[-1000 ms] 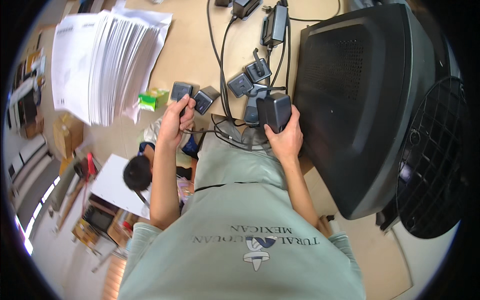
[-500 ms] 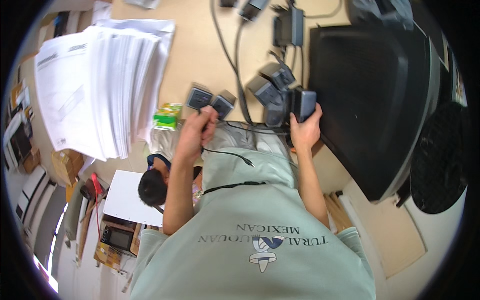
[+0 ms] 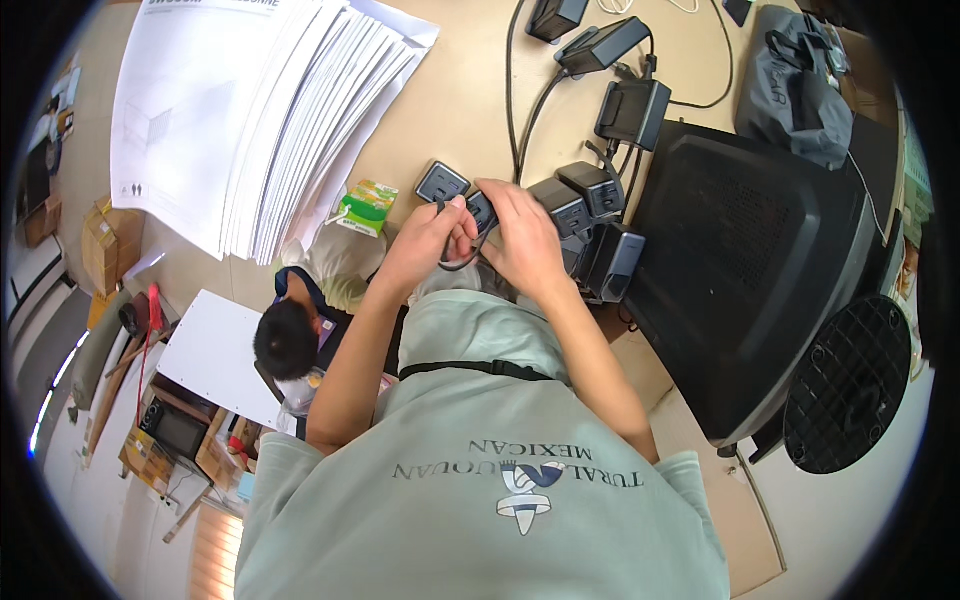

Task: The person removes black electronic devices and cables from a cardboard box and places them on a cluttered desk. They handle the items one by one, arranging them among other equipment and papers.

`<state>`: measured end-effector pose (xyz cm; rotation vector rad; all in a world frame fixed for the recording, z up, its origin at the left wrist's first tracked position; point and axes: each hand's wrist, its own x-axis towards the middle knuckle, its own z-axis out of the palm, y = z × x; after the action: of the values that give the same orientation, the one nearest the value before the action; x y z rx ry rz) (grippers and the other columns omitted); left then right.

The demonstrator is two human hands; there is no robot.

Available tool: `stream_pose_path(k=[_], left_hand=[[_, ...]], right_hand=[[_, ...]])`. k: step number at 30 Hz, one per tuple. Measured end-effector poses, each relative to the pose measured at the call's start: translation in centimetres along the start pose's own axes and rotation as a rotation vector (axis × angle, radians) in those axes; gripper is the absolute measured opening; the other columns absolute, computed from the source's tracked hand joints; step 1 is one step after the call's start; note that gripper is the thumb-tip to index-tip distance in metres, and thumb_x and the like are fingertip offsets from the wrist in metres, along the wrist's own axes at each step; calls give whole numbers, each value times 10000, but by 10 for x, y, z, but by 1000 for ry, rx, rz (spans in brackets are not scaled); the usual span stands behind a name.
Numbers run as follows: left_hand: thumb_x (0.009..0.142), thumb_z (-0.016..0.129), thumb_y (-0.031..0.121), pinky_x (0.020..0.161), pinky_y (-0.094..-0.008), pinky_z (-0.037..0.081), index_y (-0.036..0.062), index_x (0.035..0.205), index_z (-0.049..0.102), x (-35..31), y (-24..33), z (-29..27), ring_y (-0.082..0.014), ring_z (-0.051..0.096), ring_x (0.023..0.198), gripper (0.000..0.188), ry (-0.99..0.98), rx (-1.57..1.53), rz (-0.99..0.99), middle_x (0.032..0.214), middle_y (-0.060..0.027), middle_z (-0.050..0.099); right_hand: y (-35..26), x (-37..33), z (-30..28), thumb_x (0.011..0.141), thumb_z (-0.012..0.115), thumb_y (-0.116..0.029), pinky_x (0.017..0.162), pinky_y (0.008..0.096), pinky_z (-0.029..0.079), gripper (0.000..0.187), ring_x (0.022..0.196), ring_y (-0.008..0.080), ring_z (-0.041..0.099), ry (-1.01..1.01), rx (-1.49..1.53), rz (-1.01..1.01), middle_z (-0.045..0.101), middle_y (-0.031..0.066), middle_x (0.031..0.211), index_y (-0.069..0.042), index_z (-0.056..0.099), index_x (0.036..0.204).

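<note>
- Nearest in, above the lap at the table's near edge, both hands work close together, the left and right fingertips only just apart.
- The left hand (image 3: 432, 243) comes in from the left, thumb and fingers pinched together on a thin dark cable (image 3: 458, 267), which bows toward the near side and curves up to the right.
- The right hand (image 3: 524, 238) leans in from the other side, fingers long and slightly bent; whether they grip anything, I cannot tell.
- Here's the relation that counts: a small dark block (image 3: 482, 211) sits right between the two sets of fingertips, just to the right of the left pinch and beside the right fingers. Both hands are about equally near; its long axis is too covered to call.
- Just beyond, to the left, a black cube (image 3: 441, 182) rests on the table (image 3: 455, 95), with a green box (image 3: 370, 204) further left.
- Right of the right hand, a cluster of dark blocks (image 3: 563, 208) stands near the big black monitor (image 3: 730, 290).
- Far side now: black adapters (image 3: 634, 112) with leads, and a tall paper stack (image 3: 200, 130) away left.
</note>
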<state>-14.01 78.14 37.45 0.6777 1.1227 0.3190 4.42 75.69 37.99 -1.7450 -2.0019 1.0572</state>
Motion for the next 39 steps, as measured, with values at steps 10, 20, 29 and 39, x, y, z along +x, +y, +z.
stream_pose_path(k=[10, 20, 29, 39], left_hand=[[1059, 404, 441, 710, -306, 547, -17, 772, 673, 19, 59, -25, -184, 695, 741, 604, 181, 419, 0, 762, -131, 725], [1044, 474, 399, 558, -261, 487, 39, 897, 586, 47, 101, -71, -146, 598, 575, 405, 119, 103, 39, 748, -24, 557], [1064, 302, 556, 834, -286, 484, 50, 1261, 609, 6, 95, -32, -144, 641, 948, 624, 110, -183, 108, 1037, -38, 664], [762, 793, 388, 818, -434, 545, 74, 1258, 584, -4, 47, 58, -349, 681, 978, 623, 452, 875, 427, 1151, -148, 667]], right_hand=[[5, -18, -7, 701, 869, -292, 708, 437, 556, 546, 837, 336, 680, -2, -168, 100, 646, 106, 973, -54, 581, 1100], [-1, -4, -32, 712, 889, -317, 605, 320, 478, 538, 644, 178, 566, 449, 358, 253, 651, 86, 907, 13, 670, 1076], [52, 50, -57, 827, 784, -483, 656, 295, 477, 543, 699, 125, 586, -160, 540, 417, 653, 53, 752, 38, 702, 960], [43, 56, -70, 911, 706, -483, 545, 267, 362, 535, 641, 77, 457, -331, 686, 408, 522, -20, 681, 50, 672, 928]])
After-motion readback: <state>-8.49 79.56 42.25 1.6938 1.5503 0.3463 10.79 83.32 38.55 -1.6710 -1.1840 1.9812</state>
